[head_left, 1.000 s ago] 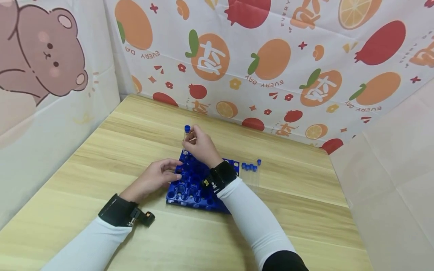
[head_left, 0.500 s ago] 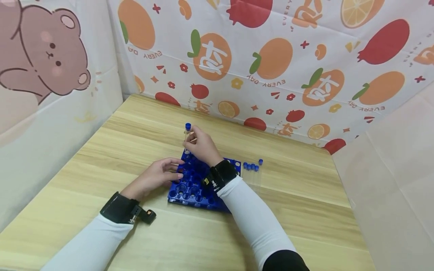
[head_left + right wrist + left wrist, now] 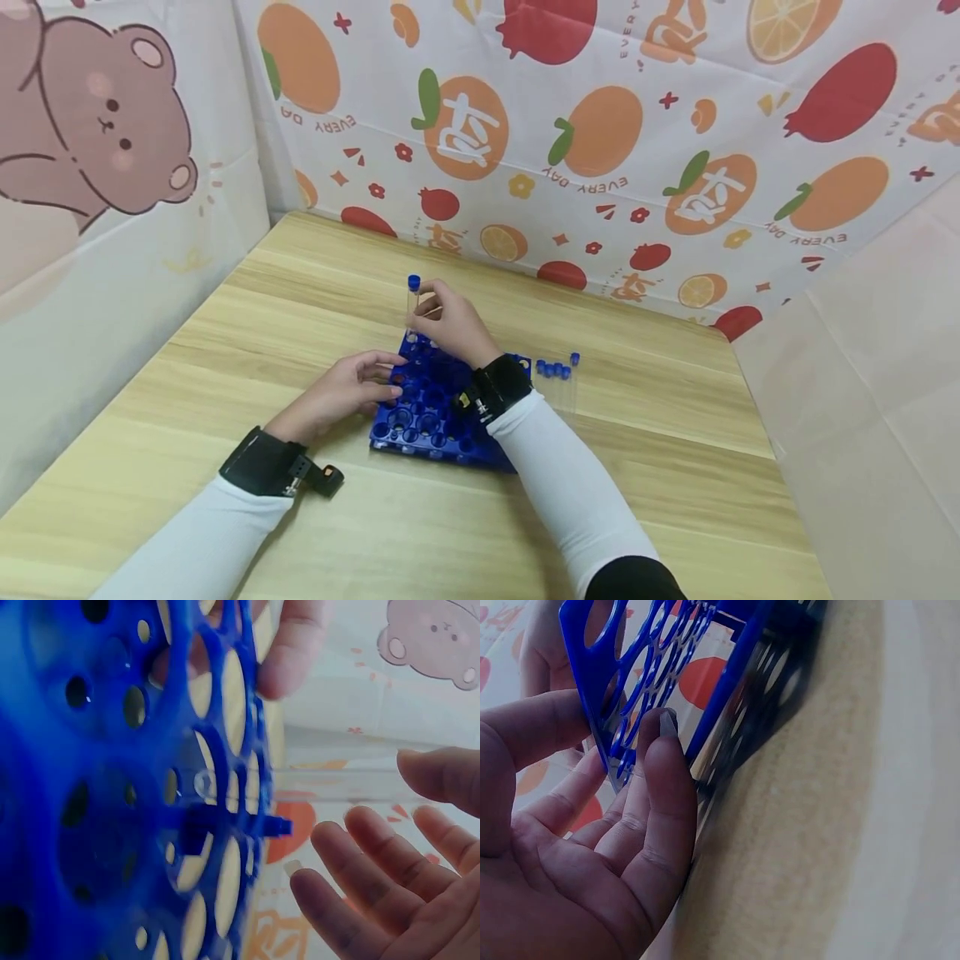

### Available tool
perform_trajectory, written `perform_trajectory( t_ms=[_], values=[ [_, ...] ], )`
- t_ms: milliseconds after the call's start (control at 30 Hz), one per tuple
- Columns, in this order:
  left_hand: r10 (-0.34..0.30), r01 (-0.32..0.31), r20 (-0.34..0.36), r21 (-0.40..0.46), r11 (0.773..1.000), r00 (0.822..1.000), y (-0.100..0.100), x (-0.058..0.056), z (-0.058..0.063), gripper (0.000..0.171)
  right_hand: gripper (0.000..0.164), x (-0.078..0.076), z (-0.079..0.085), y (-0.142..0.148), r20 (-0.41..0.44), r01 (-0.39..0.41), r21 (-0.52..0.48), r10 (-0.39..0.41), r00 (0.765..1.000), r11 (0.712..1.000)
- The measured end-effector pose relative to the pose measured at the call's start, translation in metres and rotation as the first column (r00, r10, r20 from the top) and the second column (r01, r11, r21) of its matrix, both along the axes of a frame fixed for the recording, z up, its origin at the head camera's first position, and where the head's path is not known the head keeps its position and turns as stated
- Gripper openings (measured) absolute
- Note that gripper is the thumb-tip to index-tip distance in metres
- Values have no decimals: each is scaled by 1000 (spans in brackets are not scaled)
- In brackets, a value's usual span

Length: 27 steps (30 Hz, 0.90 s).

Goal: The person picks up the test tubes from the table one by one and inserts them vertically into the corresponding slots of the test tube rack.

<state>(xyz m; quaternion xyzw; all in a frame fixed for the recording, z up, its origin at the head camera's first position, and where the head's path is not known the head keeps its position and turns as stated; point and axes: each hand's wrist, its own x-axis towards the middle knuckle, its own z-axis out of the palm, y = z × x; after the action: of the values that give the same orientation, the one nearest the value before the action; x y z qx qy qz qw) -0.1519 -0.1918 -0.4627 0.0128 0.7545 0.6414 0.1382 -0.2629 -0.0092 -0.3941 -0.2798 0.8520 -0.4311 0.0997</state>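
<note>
A clear test tube (image 3: 412,304) with a blue cap stands upright in the far left corner hole of a blue test tube rack (image 3: 427,423). Right beside the tube is my right hand (image 3: 453,323), its thumb and index finger spread on either side of it. In the right wrist view the tube (image 3: 337,784) passes down through the rack (image 3: 202,742), while the fingers (image 3: 390,870) lie extended and loose. My left hand (image 3: 341,392) holds the rack's left edge. In the left wrist view its fingers come from both sides of the rack's top plate (image 3: 592,697).
Several more capped test tubes (image 3: 553,387) lie on the wooden table (image 3: 660,433) right of the rack. A fruit-print cloth (image 3: 525,142) hangs behind the table, and a bear-print cloth (image 3: 112,125) hangs at the left.
My right hand has shifted slightly right, its fingers loosening from the test tube, which stays in place. The left hand and the rack have not moved.
</note>
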Motion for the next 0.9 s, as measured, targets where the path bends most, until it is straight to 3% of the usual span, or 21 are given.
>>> perform_trajectory(
  t_ms=[167, 333, 433, 600, 900],
  values=[
    [-10, 10, 8, 6, 1000, 1000, 0, 1, -1, 57, 46, -1, 10, 33, 13, 28, -5, -28, 1000, 1000],
    [-7, 7, 3, 1, 1000, 1000, -2, 3, -1, 58, 42, -2, 18, 97, 12, 141, -30, -141, 990, 990],
    [-9, 9, -7, -3, 1000, 1000, -2, 3, 1, 57, 42, -2, 14, 141, 19, 268, -65, -267, 963, 961],
    [-16, 16, -15, 1, 1000, 1000, 0, -1, 2, 58, 45, 1, -1, 201, 72, 450, -111, -445, 893, 886],
    [-22, 22, -3, 15, 1000, 1000, 1, 1, 1, 59, 49, 5, -18, 244, 97, 559, 19, -558, 824, 829]
  ],
)
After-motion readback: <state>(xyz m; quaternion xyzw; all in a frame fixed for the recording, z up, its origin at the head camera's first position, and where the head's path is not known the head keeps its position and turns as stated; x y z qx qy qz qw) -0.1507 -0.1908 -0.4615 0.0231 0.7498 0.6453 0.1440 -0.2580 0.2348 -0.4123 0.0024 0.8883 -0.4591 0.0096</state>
